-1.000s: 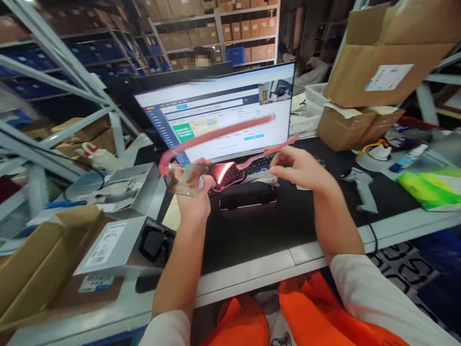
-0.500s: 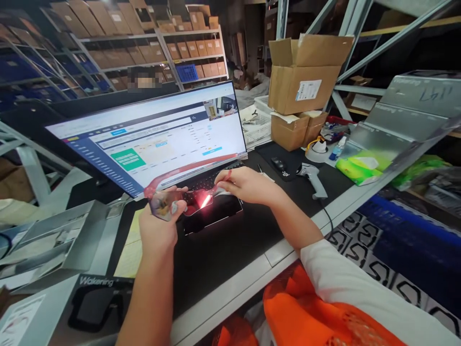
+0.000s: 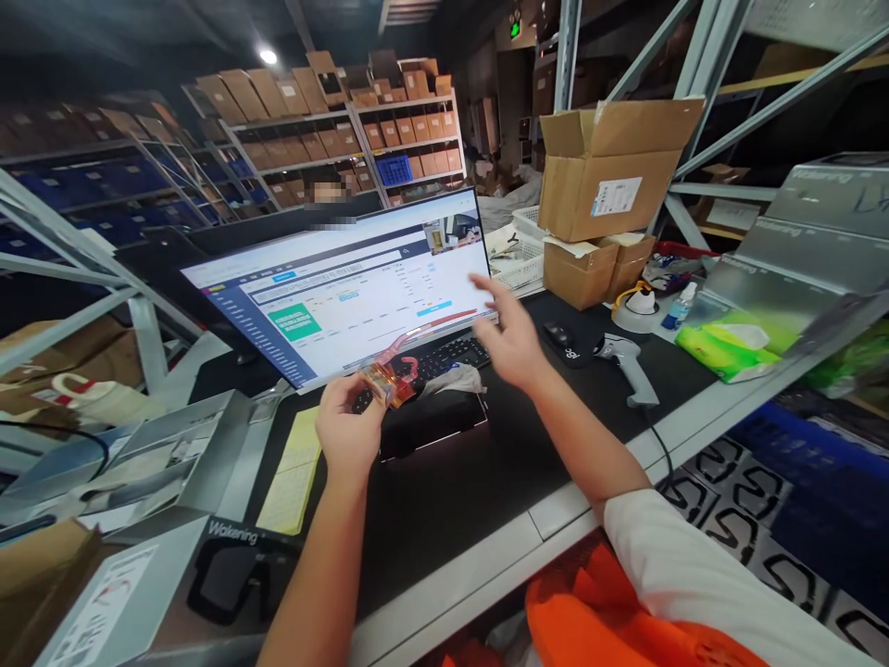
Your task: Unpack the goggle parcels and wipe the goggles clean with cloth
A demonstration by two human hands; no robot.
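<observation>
My left hand (image 3: 351, 417) is closed on a see-through reddish-orange lens (image 3: 390, 378), pinching one end between thumb and fingers. The lens is curved and shiny, and a thin red edge stretches right across the bottom of the monitor (image 3: 333, 320). My right hand (image 3: 510, 338) is raised in front of the monitor's right edge, fingers apart, holding nothing I can see. Below and between the hands, a crumpled grey cloth (image 3: 455, 380) lies on a black case (image 3: 434, 421), just in front of the keyboard (image 3: 451, 352).
A barcode scanner (image 3: 629, 371), a mouse (image 3: 557, 333) and a green tissue pack (image 3: 726, 350) lie to the right. Cardboard boxes (image 3: 611, 185) stand behind them. Yellow paper (image 3: 290, 482), an open grey box (image 3: 201, 463) and a goggles box (image 3: 173, 593) are at left.
My right hand has let go of the lens's right end and moved up and right, its fingers opening. My left hand still holds the lens. The view has shifted, and the grey cloth shows clearly now.
</observation>
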